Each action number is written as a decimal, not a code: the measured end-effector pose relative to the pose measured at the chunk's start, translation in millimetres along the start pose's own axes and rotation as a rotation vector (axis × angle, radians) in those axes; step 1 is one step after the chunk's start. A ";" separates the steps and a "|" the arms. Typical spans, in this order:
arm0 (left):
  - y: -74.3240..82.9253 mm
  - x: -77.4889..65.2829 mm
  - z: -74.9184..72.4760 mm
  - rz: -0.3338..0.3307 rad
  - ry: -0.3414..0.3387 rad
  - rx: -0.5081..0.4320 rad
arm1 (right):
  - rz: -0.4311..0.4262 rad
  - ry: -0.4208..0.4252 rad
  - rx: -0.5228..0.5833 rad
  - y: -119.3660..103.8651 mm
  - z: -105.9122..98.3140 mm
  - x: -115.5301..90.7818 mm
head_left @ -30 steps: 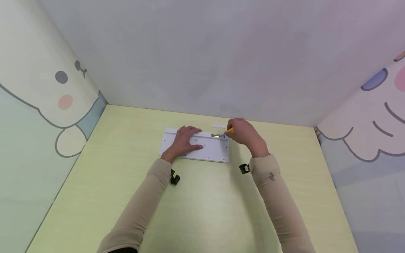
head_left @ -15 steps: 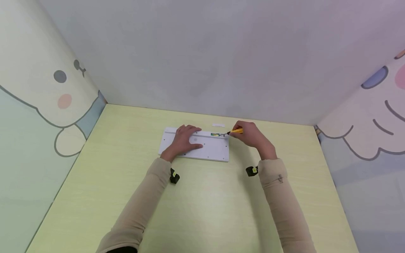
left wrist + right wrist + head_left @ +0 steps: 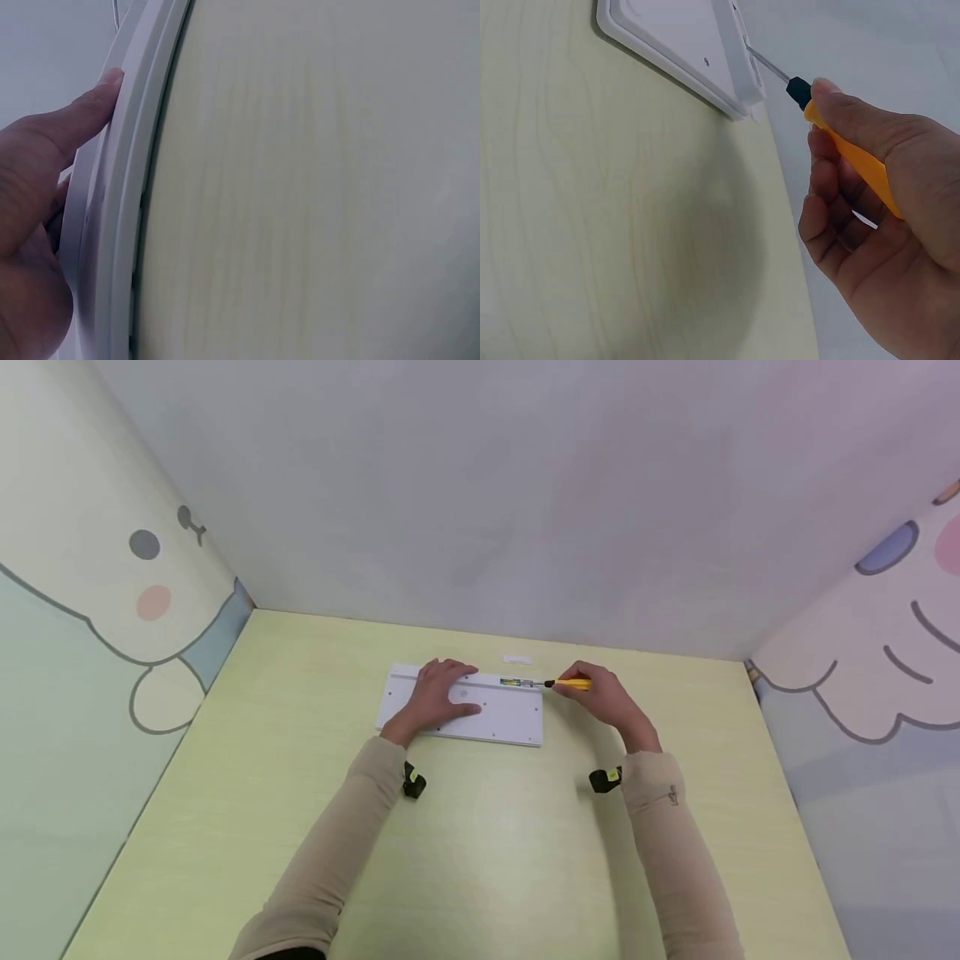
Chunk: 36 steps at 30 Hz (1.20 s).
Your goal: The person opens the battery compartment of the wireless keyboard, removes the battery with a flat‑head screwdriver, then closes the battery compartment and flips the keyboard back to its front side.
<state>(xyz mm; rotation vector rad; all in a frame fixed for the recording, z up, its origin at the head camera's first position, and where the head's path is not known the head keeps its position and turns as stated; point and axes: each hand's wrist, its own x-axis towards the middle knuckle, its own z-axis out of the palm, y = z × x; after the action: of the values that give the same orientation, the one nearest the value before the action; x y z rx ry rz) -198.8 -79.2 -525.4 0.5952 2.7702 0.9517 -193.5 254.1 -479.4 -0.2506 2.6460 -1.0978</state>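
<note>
A pale yellow-green, wood-grained desk is filling the lower view. Two beige fabric sleeves are stretching across it. A flat, white, rectangular plastic panel is lying near the desk's far side. The left hand is resting on the panel, fingers and thumb spread. The right hand is gripping a screwdriver with an orange-yellow handle and black collar, its metal tip meeting the panel's raised far ridge. A thin white strip is lying just beyond. A narrow slot is showing green and gold. A dark mark on the right cuff is proving too small to read.

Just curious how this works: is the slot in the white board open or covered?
Open: the slot is uncovered, and a green-and-yellow piece shows inside it.
</note>
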 end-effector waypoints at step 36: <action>-2.9 -0.5 0.2 -0.007 0.003 -0.007 | -0.132 -0.013 -0.241 -49.0 -10.6 7.3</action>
<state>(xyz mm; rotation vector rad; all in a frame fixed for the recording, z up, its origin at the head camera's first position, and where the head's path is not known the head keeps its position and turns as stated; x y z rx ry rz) -199.1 -81.4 -527.3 0.5830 2.7686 0.9607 -200.9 225.0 -438.6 -0.4842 2.7825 -0.8080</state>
